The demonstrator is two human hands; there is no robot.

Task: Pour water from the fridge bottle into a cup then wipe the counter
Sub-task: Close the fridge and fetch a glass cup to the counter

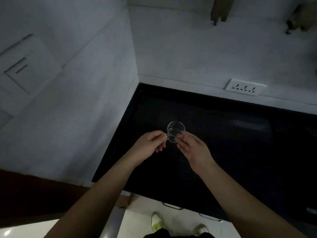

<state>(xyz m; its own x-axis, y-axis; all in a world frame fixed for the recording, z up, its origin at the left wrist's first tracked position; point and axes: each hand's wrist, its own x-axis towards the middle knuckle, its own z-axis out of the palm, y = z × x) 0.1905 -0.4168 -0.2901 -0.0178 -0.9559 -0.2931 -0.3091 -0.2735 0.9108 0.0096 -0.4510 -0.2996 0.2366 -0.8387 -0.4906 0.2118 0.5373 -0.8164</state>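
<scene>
Cup point(176, 134), clear glass, hangs above the dark worktop point(223, 143), held between both hands: the left hand point(151, 145) pinches its thin handle, the right hand point(192, 148) steadies its side with fingertips. Such light grips could let it slip and break on the worktop. No bottle shows, so nothing is poured yet.

One cup point(176, 132), two hands, left point(151, 146) and right point(194, 149), one counter point(240, 143), one socket plate point(245, 87), two shoes point(157, 222), two drawer handles point(171, 206).
</scene>
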